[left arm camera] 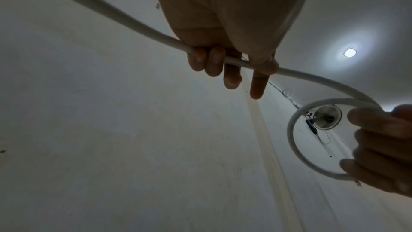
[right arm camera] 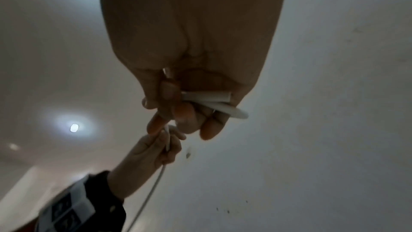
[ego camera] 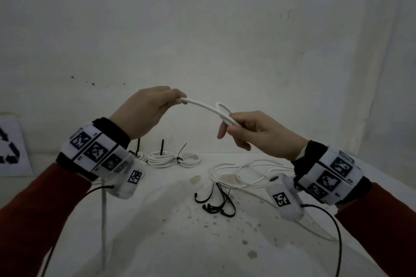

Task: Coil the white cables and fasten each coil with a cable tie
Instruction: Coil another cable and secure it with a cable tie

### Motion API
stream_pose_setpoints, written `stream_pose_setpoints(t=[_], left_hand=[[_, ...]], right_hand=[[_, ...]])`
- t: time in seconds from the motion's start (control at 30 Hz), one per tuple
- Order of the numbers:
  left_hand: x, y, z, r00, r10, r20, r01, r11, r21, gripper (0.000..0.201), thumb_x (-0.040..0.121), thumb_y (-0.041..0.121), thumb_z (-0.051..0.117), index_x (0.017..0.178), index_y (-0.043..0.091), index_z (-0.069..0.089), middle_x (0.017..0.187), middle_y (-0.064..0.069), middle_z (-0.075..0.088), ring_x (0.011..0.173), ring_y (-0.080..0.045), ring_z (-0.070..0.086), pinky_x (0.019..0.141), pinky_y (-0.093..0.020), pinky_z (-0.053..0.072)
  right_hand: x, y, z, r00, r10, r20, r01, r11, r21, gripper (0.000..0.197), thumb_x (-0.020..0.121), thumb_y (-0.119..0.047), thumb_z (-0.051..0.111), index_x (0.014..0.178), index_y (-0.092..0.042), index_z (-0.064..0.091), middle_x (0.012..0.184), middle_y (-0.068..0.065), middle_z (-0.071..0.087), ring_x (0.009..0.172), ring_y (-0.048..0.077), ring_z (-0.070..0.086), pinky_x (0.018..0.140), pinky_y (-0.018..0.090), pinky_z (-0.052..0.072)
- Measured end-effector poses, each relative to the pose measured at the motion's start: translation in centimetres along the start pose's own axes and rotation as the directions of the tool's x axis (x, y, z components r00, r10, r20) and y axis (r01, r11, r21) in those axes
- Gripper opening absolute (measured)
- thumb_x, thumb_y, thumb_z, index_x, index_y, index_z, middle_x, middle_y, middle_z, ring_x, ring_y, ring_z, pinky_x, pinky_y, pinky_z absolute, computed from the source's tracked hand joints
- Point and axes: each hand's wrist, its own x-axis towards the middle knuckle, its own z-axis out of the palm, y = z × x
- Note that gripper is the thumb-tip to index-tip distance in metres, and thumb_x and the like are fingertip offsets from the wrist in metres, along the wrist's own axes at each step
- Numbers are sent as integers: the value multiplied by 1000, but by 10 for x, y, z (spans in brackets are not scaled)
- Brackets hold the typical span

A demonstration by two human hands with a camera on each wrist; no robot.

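Note:
Both hands are raised above the table with a white cable (ego camera: 203, 105) stretched between them. My left hand (ego camera: 148, 110) pinches the cable between thumb and fingers (left arm camera: 231, 66); the rest of the cable runs from that hand down towards the table (ego camera: 104, 220). My right hand (ego camera: 249, 129) grips a small first loop of the same cable (left arm camera: 296, 135), with the cable's end under its thumb (right arm camera: 207, 98). Three tied white coils (ego camera: 161, 158) lie on the table behind the left wrist. Loose white cables (ego camera: 238, 174) lie under the right wrist. Several black cable ties (ego camera: 216, 201) lie mid-table.
The table is covered with a stained white cloth (ego camera: 202, 243). A white wall (ego camera: 202, 29) stands close behind it. A sheet with a recycling symbol (ego camera: 10, 146) leans at the far left. Thin black wires (ego camera: 335, 231) hang from the wrist cameras.

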Motion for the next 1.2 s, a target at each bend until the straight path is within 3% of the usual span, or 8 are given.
stream_pose_setpoints(t=[0.27, 0.4, 0.53, 0.67, 0.8, 0.97, 1.07, 1.2], left_hand=[[11, -6, 0, 987, -95, -130, 94, 995, -14, 36, 97, 29, 34, 125, 22, 56, 71, 20, 41, 65, -7, 40, 63, -19, 37], [2, -10, 11, 975, -190, -112, 188, 982, -33, 45, 94, 27, 30, 137, 37, 41, 71, 17, 43, 71, -10, 48, 66, -29, 45], [-19, -13, 31, 959, -277, 57, 269, 955, 128, 84, 88, -3, 43, 139, 55, 11, 79, 9, 49, 73, -19, 57, 63, -40, 54], [-32, 4, 51, 945, -277, 173, 216, 927, 305, 72, 83, 0, 60, 141, 35, 36, 93, 5, 64, 73, -19, 63, 51, -31, 50], [-34, 23, 60, 989, -30, 148, -30, 921, 388, 66, 47, 2, 88, 107, 18, 68, 73, 10, 66, 54, -12, 63, 37, -19, 39], [-27, 47, 48, 976, 146, 159, -198, 901, 386, 27, 67, 7, 69, 93, 14, 72, 66, 4, 64, 52, -17, 60, 40, -20, 39], [-21, 56, 35, 972, 161, 170, -214, 908, 360, 24, 82, 19, 50, 91, 15, 72, 66, 3, 63, 54, -18, 59, 42, -20, 38], [-17, 46, 18, 977, 133, 165, -186, 908, 375, 20, 71, 14, 80, 88, 15, 69, 69, 2, 62, 57, -20, 59, 44, -24, 38]], right_hand=[[7, -9, 2, 966, 141, -216, 36, 756, 654, 37, 94, -33, 40, 79, -11, 66, 49, -8, 16, 38, 5, 15, 44, 23, 13], [10, -11, -2, 963, 85, -256, 175, 523, 834, 42, 98, -31, 32, 78, -14, 65, 48, -6, 14, 42, 11, 17, 52, 23, 27], [13, -7, -12, 936, -21, -352, 347, 231, 909, 36, 98, -31, 35, 89, -12, 64, 49, -6, 35, 55, 11, 38, 67, 25, 40], [20, -5, -18, 877, 53, -478, 472, 92, 877, 29, 95, -29, 43, 92, -12, 66, 56, -7, 49, 62, 11, 51, 74, 28, 45], [39, -1, -13, 809, 214, -547, 518, 178, 837, 26, 88, -28, 50, 85, -15, 72, 62, -7, 60, 61, 9, 59, 76, 25, 45], [60, 16, -2, 784, 293, -547, 333, 547, 769, 18, 97, -21, 47, 97, -9, 61, 79, 5, 73, 65, 17, 67, 70, 26, 56], [64, 23, 12, 816, 210, -539, 99, 867, 488, 10, 97, -15, 53, 95, -5, 55, 82, 13, 73, 64, 25, 68, 66, 30, 55], [57, 29, 25, 928, 148, -342, -143, 989, 40, 11, 98, -12, 50, 88, -10, 54, 75, 7, 73, 56, 23, 64, 55, 28, 49]])
